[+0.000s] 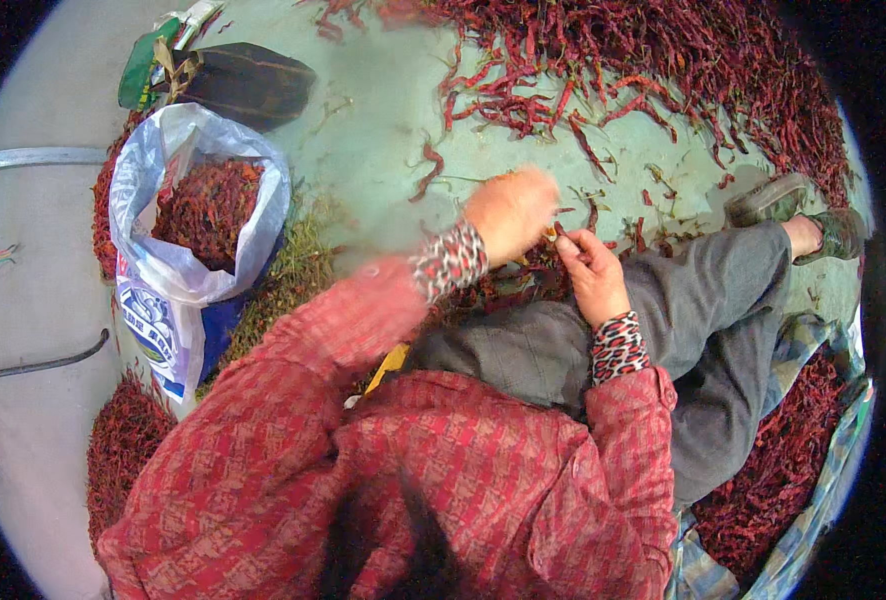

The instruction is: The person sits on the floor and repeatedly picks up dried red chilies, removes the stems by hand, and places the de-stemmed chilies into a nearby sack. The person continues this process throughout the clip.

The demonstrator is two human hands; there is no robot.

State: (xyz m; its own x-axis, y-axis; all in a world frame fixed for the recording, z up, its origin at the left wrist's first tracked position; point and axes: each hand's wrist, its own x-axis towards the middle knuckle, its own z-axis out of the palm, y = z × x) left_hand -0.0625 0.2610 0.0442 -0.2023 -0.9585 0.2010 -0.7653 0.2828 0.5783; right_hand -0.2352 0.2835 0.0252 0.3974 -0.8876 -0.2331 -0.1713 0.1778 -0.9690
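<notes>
My right hand (597,277) pinches a dried red chili pepper (560,229) between thumb and fingertips, above my grey-trousered lap. Close to its upper left, my left hand (514,214) is blurred, with its fingers curled and mostly hidden; whether it holds anything cannot be told. One loose chili (429,172) lies on the pale green floor sheet, left of my left hand. Behind and below both hands, more chilies and bits of stem lie beside my thigh. A large heap of dried red chilies (638,45) covers the floor at the top right.
An open white plastic sack (274,161) at the left holds chilies. Stems and dry debris (293,262) lie beside it. A dark container-like object (252,82) sits behind the sack. At the lower right, a checked bag (844,450) holds chilies. My outstretched legs (713,300) reach right.
</notes>
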